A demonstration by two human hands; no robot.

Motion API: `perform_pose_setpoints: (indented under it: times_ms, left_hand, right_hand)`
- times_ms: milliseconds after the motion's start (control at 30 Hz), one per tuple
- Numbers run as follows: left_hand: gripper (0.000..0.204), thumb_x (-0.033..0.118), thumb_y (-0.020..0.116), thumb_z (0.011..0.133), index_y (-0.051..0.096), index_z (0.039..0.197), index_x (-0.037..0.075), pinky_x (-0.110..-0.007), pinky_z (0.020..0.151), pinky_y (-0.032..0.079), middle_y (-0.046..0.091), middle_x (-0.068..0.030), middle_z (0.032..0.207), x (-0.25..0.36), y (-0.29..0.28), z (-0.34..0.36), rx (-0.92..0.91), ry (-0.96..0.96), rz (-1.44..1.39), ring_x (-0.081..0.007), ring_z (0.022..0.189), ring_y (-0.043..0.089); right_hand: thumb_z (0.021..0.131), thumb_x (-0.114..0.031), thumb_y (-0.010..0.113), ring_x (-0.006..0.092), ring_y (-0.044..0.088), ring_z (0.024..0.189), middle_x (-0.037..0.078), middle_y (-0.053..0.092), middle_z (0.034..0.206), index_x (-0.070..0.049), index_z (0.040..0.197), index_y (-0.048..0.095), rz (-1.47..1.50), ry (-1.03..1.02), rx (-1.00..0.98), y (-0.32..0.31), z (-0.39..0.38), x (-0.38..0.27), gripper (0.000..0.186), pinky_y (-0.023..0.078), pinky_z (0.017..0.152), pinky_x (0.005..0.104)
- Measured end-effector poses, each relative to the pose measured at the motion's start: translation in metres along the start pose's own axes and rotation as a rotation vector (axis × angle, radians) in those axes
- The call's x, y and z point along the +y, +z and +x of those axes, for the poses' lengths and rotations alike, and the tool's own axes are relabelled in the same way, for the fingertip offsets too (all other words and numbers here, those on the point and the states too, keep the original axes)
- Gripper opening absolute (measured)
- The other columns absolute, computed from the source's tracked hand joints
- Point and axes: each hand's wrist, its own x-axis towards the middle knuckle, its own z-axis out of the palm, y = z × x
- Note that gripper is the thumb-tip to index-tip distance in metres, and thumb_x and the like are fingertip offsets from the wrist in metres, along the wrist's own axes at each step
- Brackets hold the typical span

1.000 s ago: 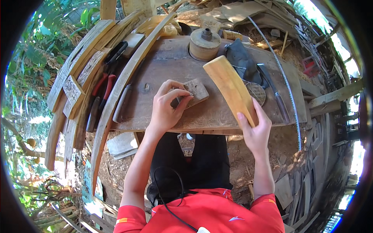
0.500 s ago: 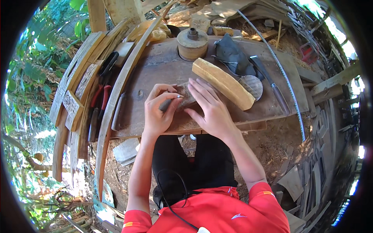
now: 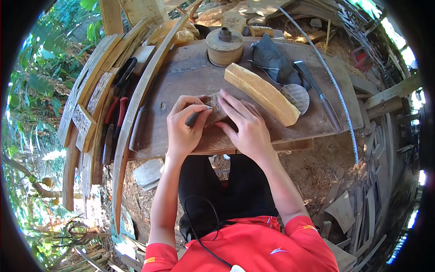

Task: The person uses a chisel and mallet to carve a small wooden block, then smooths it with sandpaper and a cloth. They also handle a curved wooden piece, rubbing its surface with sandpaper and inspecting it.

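Observation:
Both of my hands meet over the middle of the worn wooden table. Between them is a flat, rough brown piece, mostly covered by fingers; its kind does not show clearly. My left hand is closed about its left end, thumb and forefinger bent close together. A dark grey rounded end shows inside that grip; whether it belongs to the brown piece I cannot tell. My right hand lays long fingers across the right part, with the thumb on the near side. Just beyond sits a curved yellowish wood block.
At the back stands a round wooden pot-like block with a metal tube on top. Dark cloth, a clear round lid and a sickle-like knife lie right. Red-handled pliers and long curved boards line the left.
My left thumb and forefinger have shifted slightly upward at the piece. My right hand keeps nearly the same place on it. The whole view has moved a little.

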Motion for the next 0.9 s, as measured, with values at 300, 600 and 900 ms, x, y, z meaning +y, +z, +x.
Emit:
perform_pose_setpoints:
  times_ms: [300,600,900]
  left_hand:
    - [0.010,-0.006,0.081,0.085,0.077,0.094,-0.003,-0.038,0.093,0.058,0.070,-0.0141,0.103,0.000,0.000,-0.003,0.039,-0.002,-0.006,-0.0327,0.109,0.074]
    - [0.013,-0.006,0.082,0.084,0.077,0.095,-0.002,-0.039,0.095,0.058,0.069,-0.0133,0.105,-0.006,0.001,-0.002,0.054,0.030,-0.010,-0.0329,0.112,0.073]
    - [0.012,-0.002,0.084,0.083,0.078,0.093,-0.001,-0.039,0.091,0.058,0.069,-0.0126,0.102,-0.003,-0.001,-0.002,0.018,-0.064,-0.005,-0.0308,0.104,0.073]
  right_hand:
    - [0.087,-0.033,0.087,0.0404,0.047,0.148,0.019,0.053,0.159,-0.003,0.150,0.059,-0.416,0.218,0.253,-0.078,-0.013,0.013,0.075,0.034,0.125,0.0547]
    - [0.094,-0.028,0.084,0.0372,0.070,0.118,0.023,0.072,0.124,0.004,0.124,0.064,-0.221,0.219,0.215,-0.083,-0.022,0.026,0.048,0.048,0.111,0.0507]
    - [0.093,-0.034,0.086,0.0333,0.077,0.096,0.019,0.074,0.108,0.003,0.124,0.065,0.049,0.152,0.079,-0.104,-0.053,-0.010,0.053,0.059,0.083,0.0410]
